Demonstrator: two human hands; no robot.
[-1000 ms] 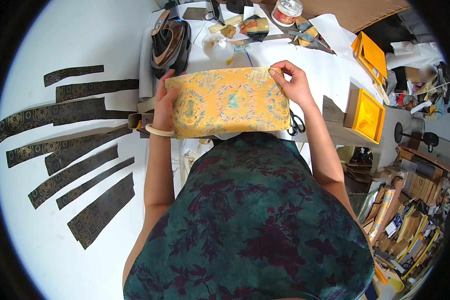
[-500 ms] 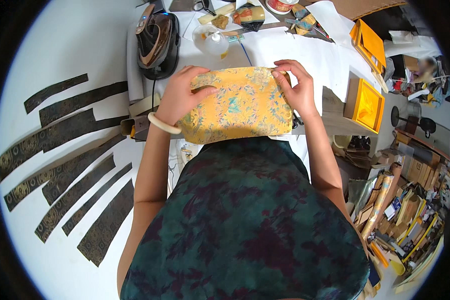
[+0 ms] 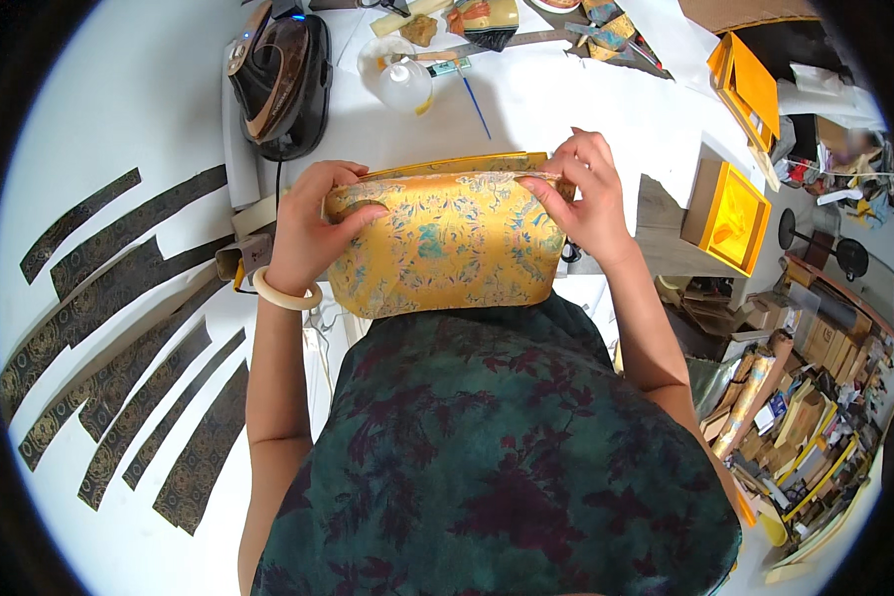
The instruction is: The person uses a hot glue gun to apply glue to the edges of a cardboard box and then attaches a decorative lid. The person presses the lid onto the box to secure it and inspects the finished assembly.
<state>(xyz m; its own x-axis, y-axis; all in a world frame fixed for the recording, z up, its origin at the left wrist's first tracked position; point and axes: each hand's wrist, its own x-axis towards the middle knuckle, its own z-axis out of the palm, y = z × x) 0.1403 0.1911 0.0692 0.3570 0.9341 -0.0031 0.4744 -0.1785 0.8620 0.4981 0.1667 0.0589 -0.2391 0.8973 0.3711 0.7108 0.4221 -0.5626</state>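
Note:
A piece of yellow floral brocade cloth [image 3: 447,243] with blue and pink motifs hangs in front of my body at the near table edge. My left hand [image 3: 318,219], with a pale bangle at the wrist, pinches its upper left corner, thumb on the near face. My right hand [image 3: 588,194] grips the upper right corner, its thumb also on the near face. A yellow rigid-looking edge [image 3: 457,163] shows just behind the cloth's top; whether it is joined to the cloth I cannot tell. Most fingers of both hands are hidden behind the cloth.
A black-and-brown iron [image 3: 280,84] stands at the left, its cord trailing toward me. Beyond the cloth lie a squeeze bottle [image 3: 405,87] and a thin blue stick [image 3: 475,107]. An open yellow box [image 3: 700,214] sits at the right; dark patterned strips [image 3: 119,233] lie at the left.
Both hands have tilted the cloth, bringing its top edge lower and nearer, so the yellow edge behind it now shows. The view has shifted slightly.

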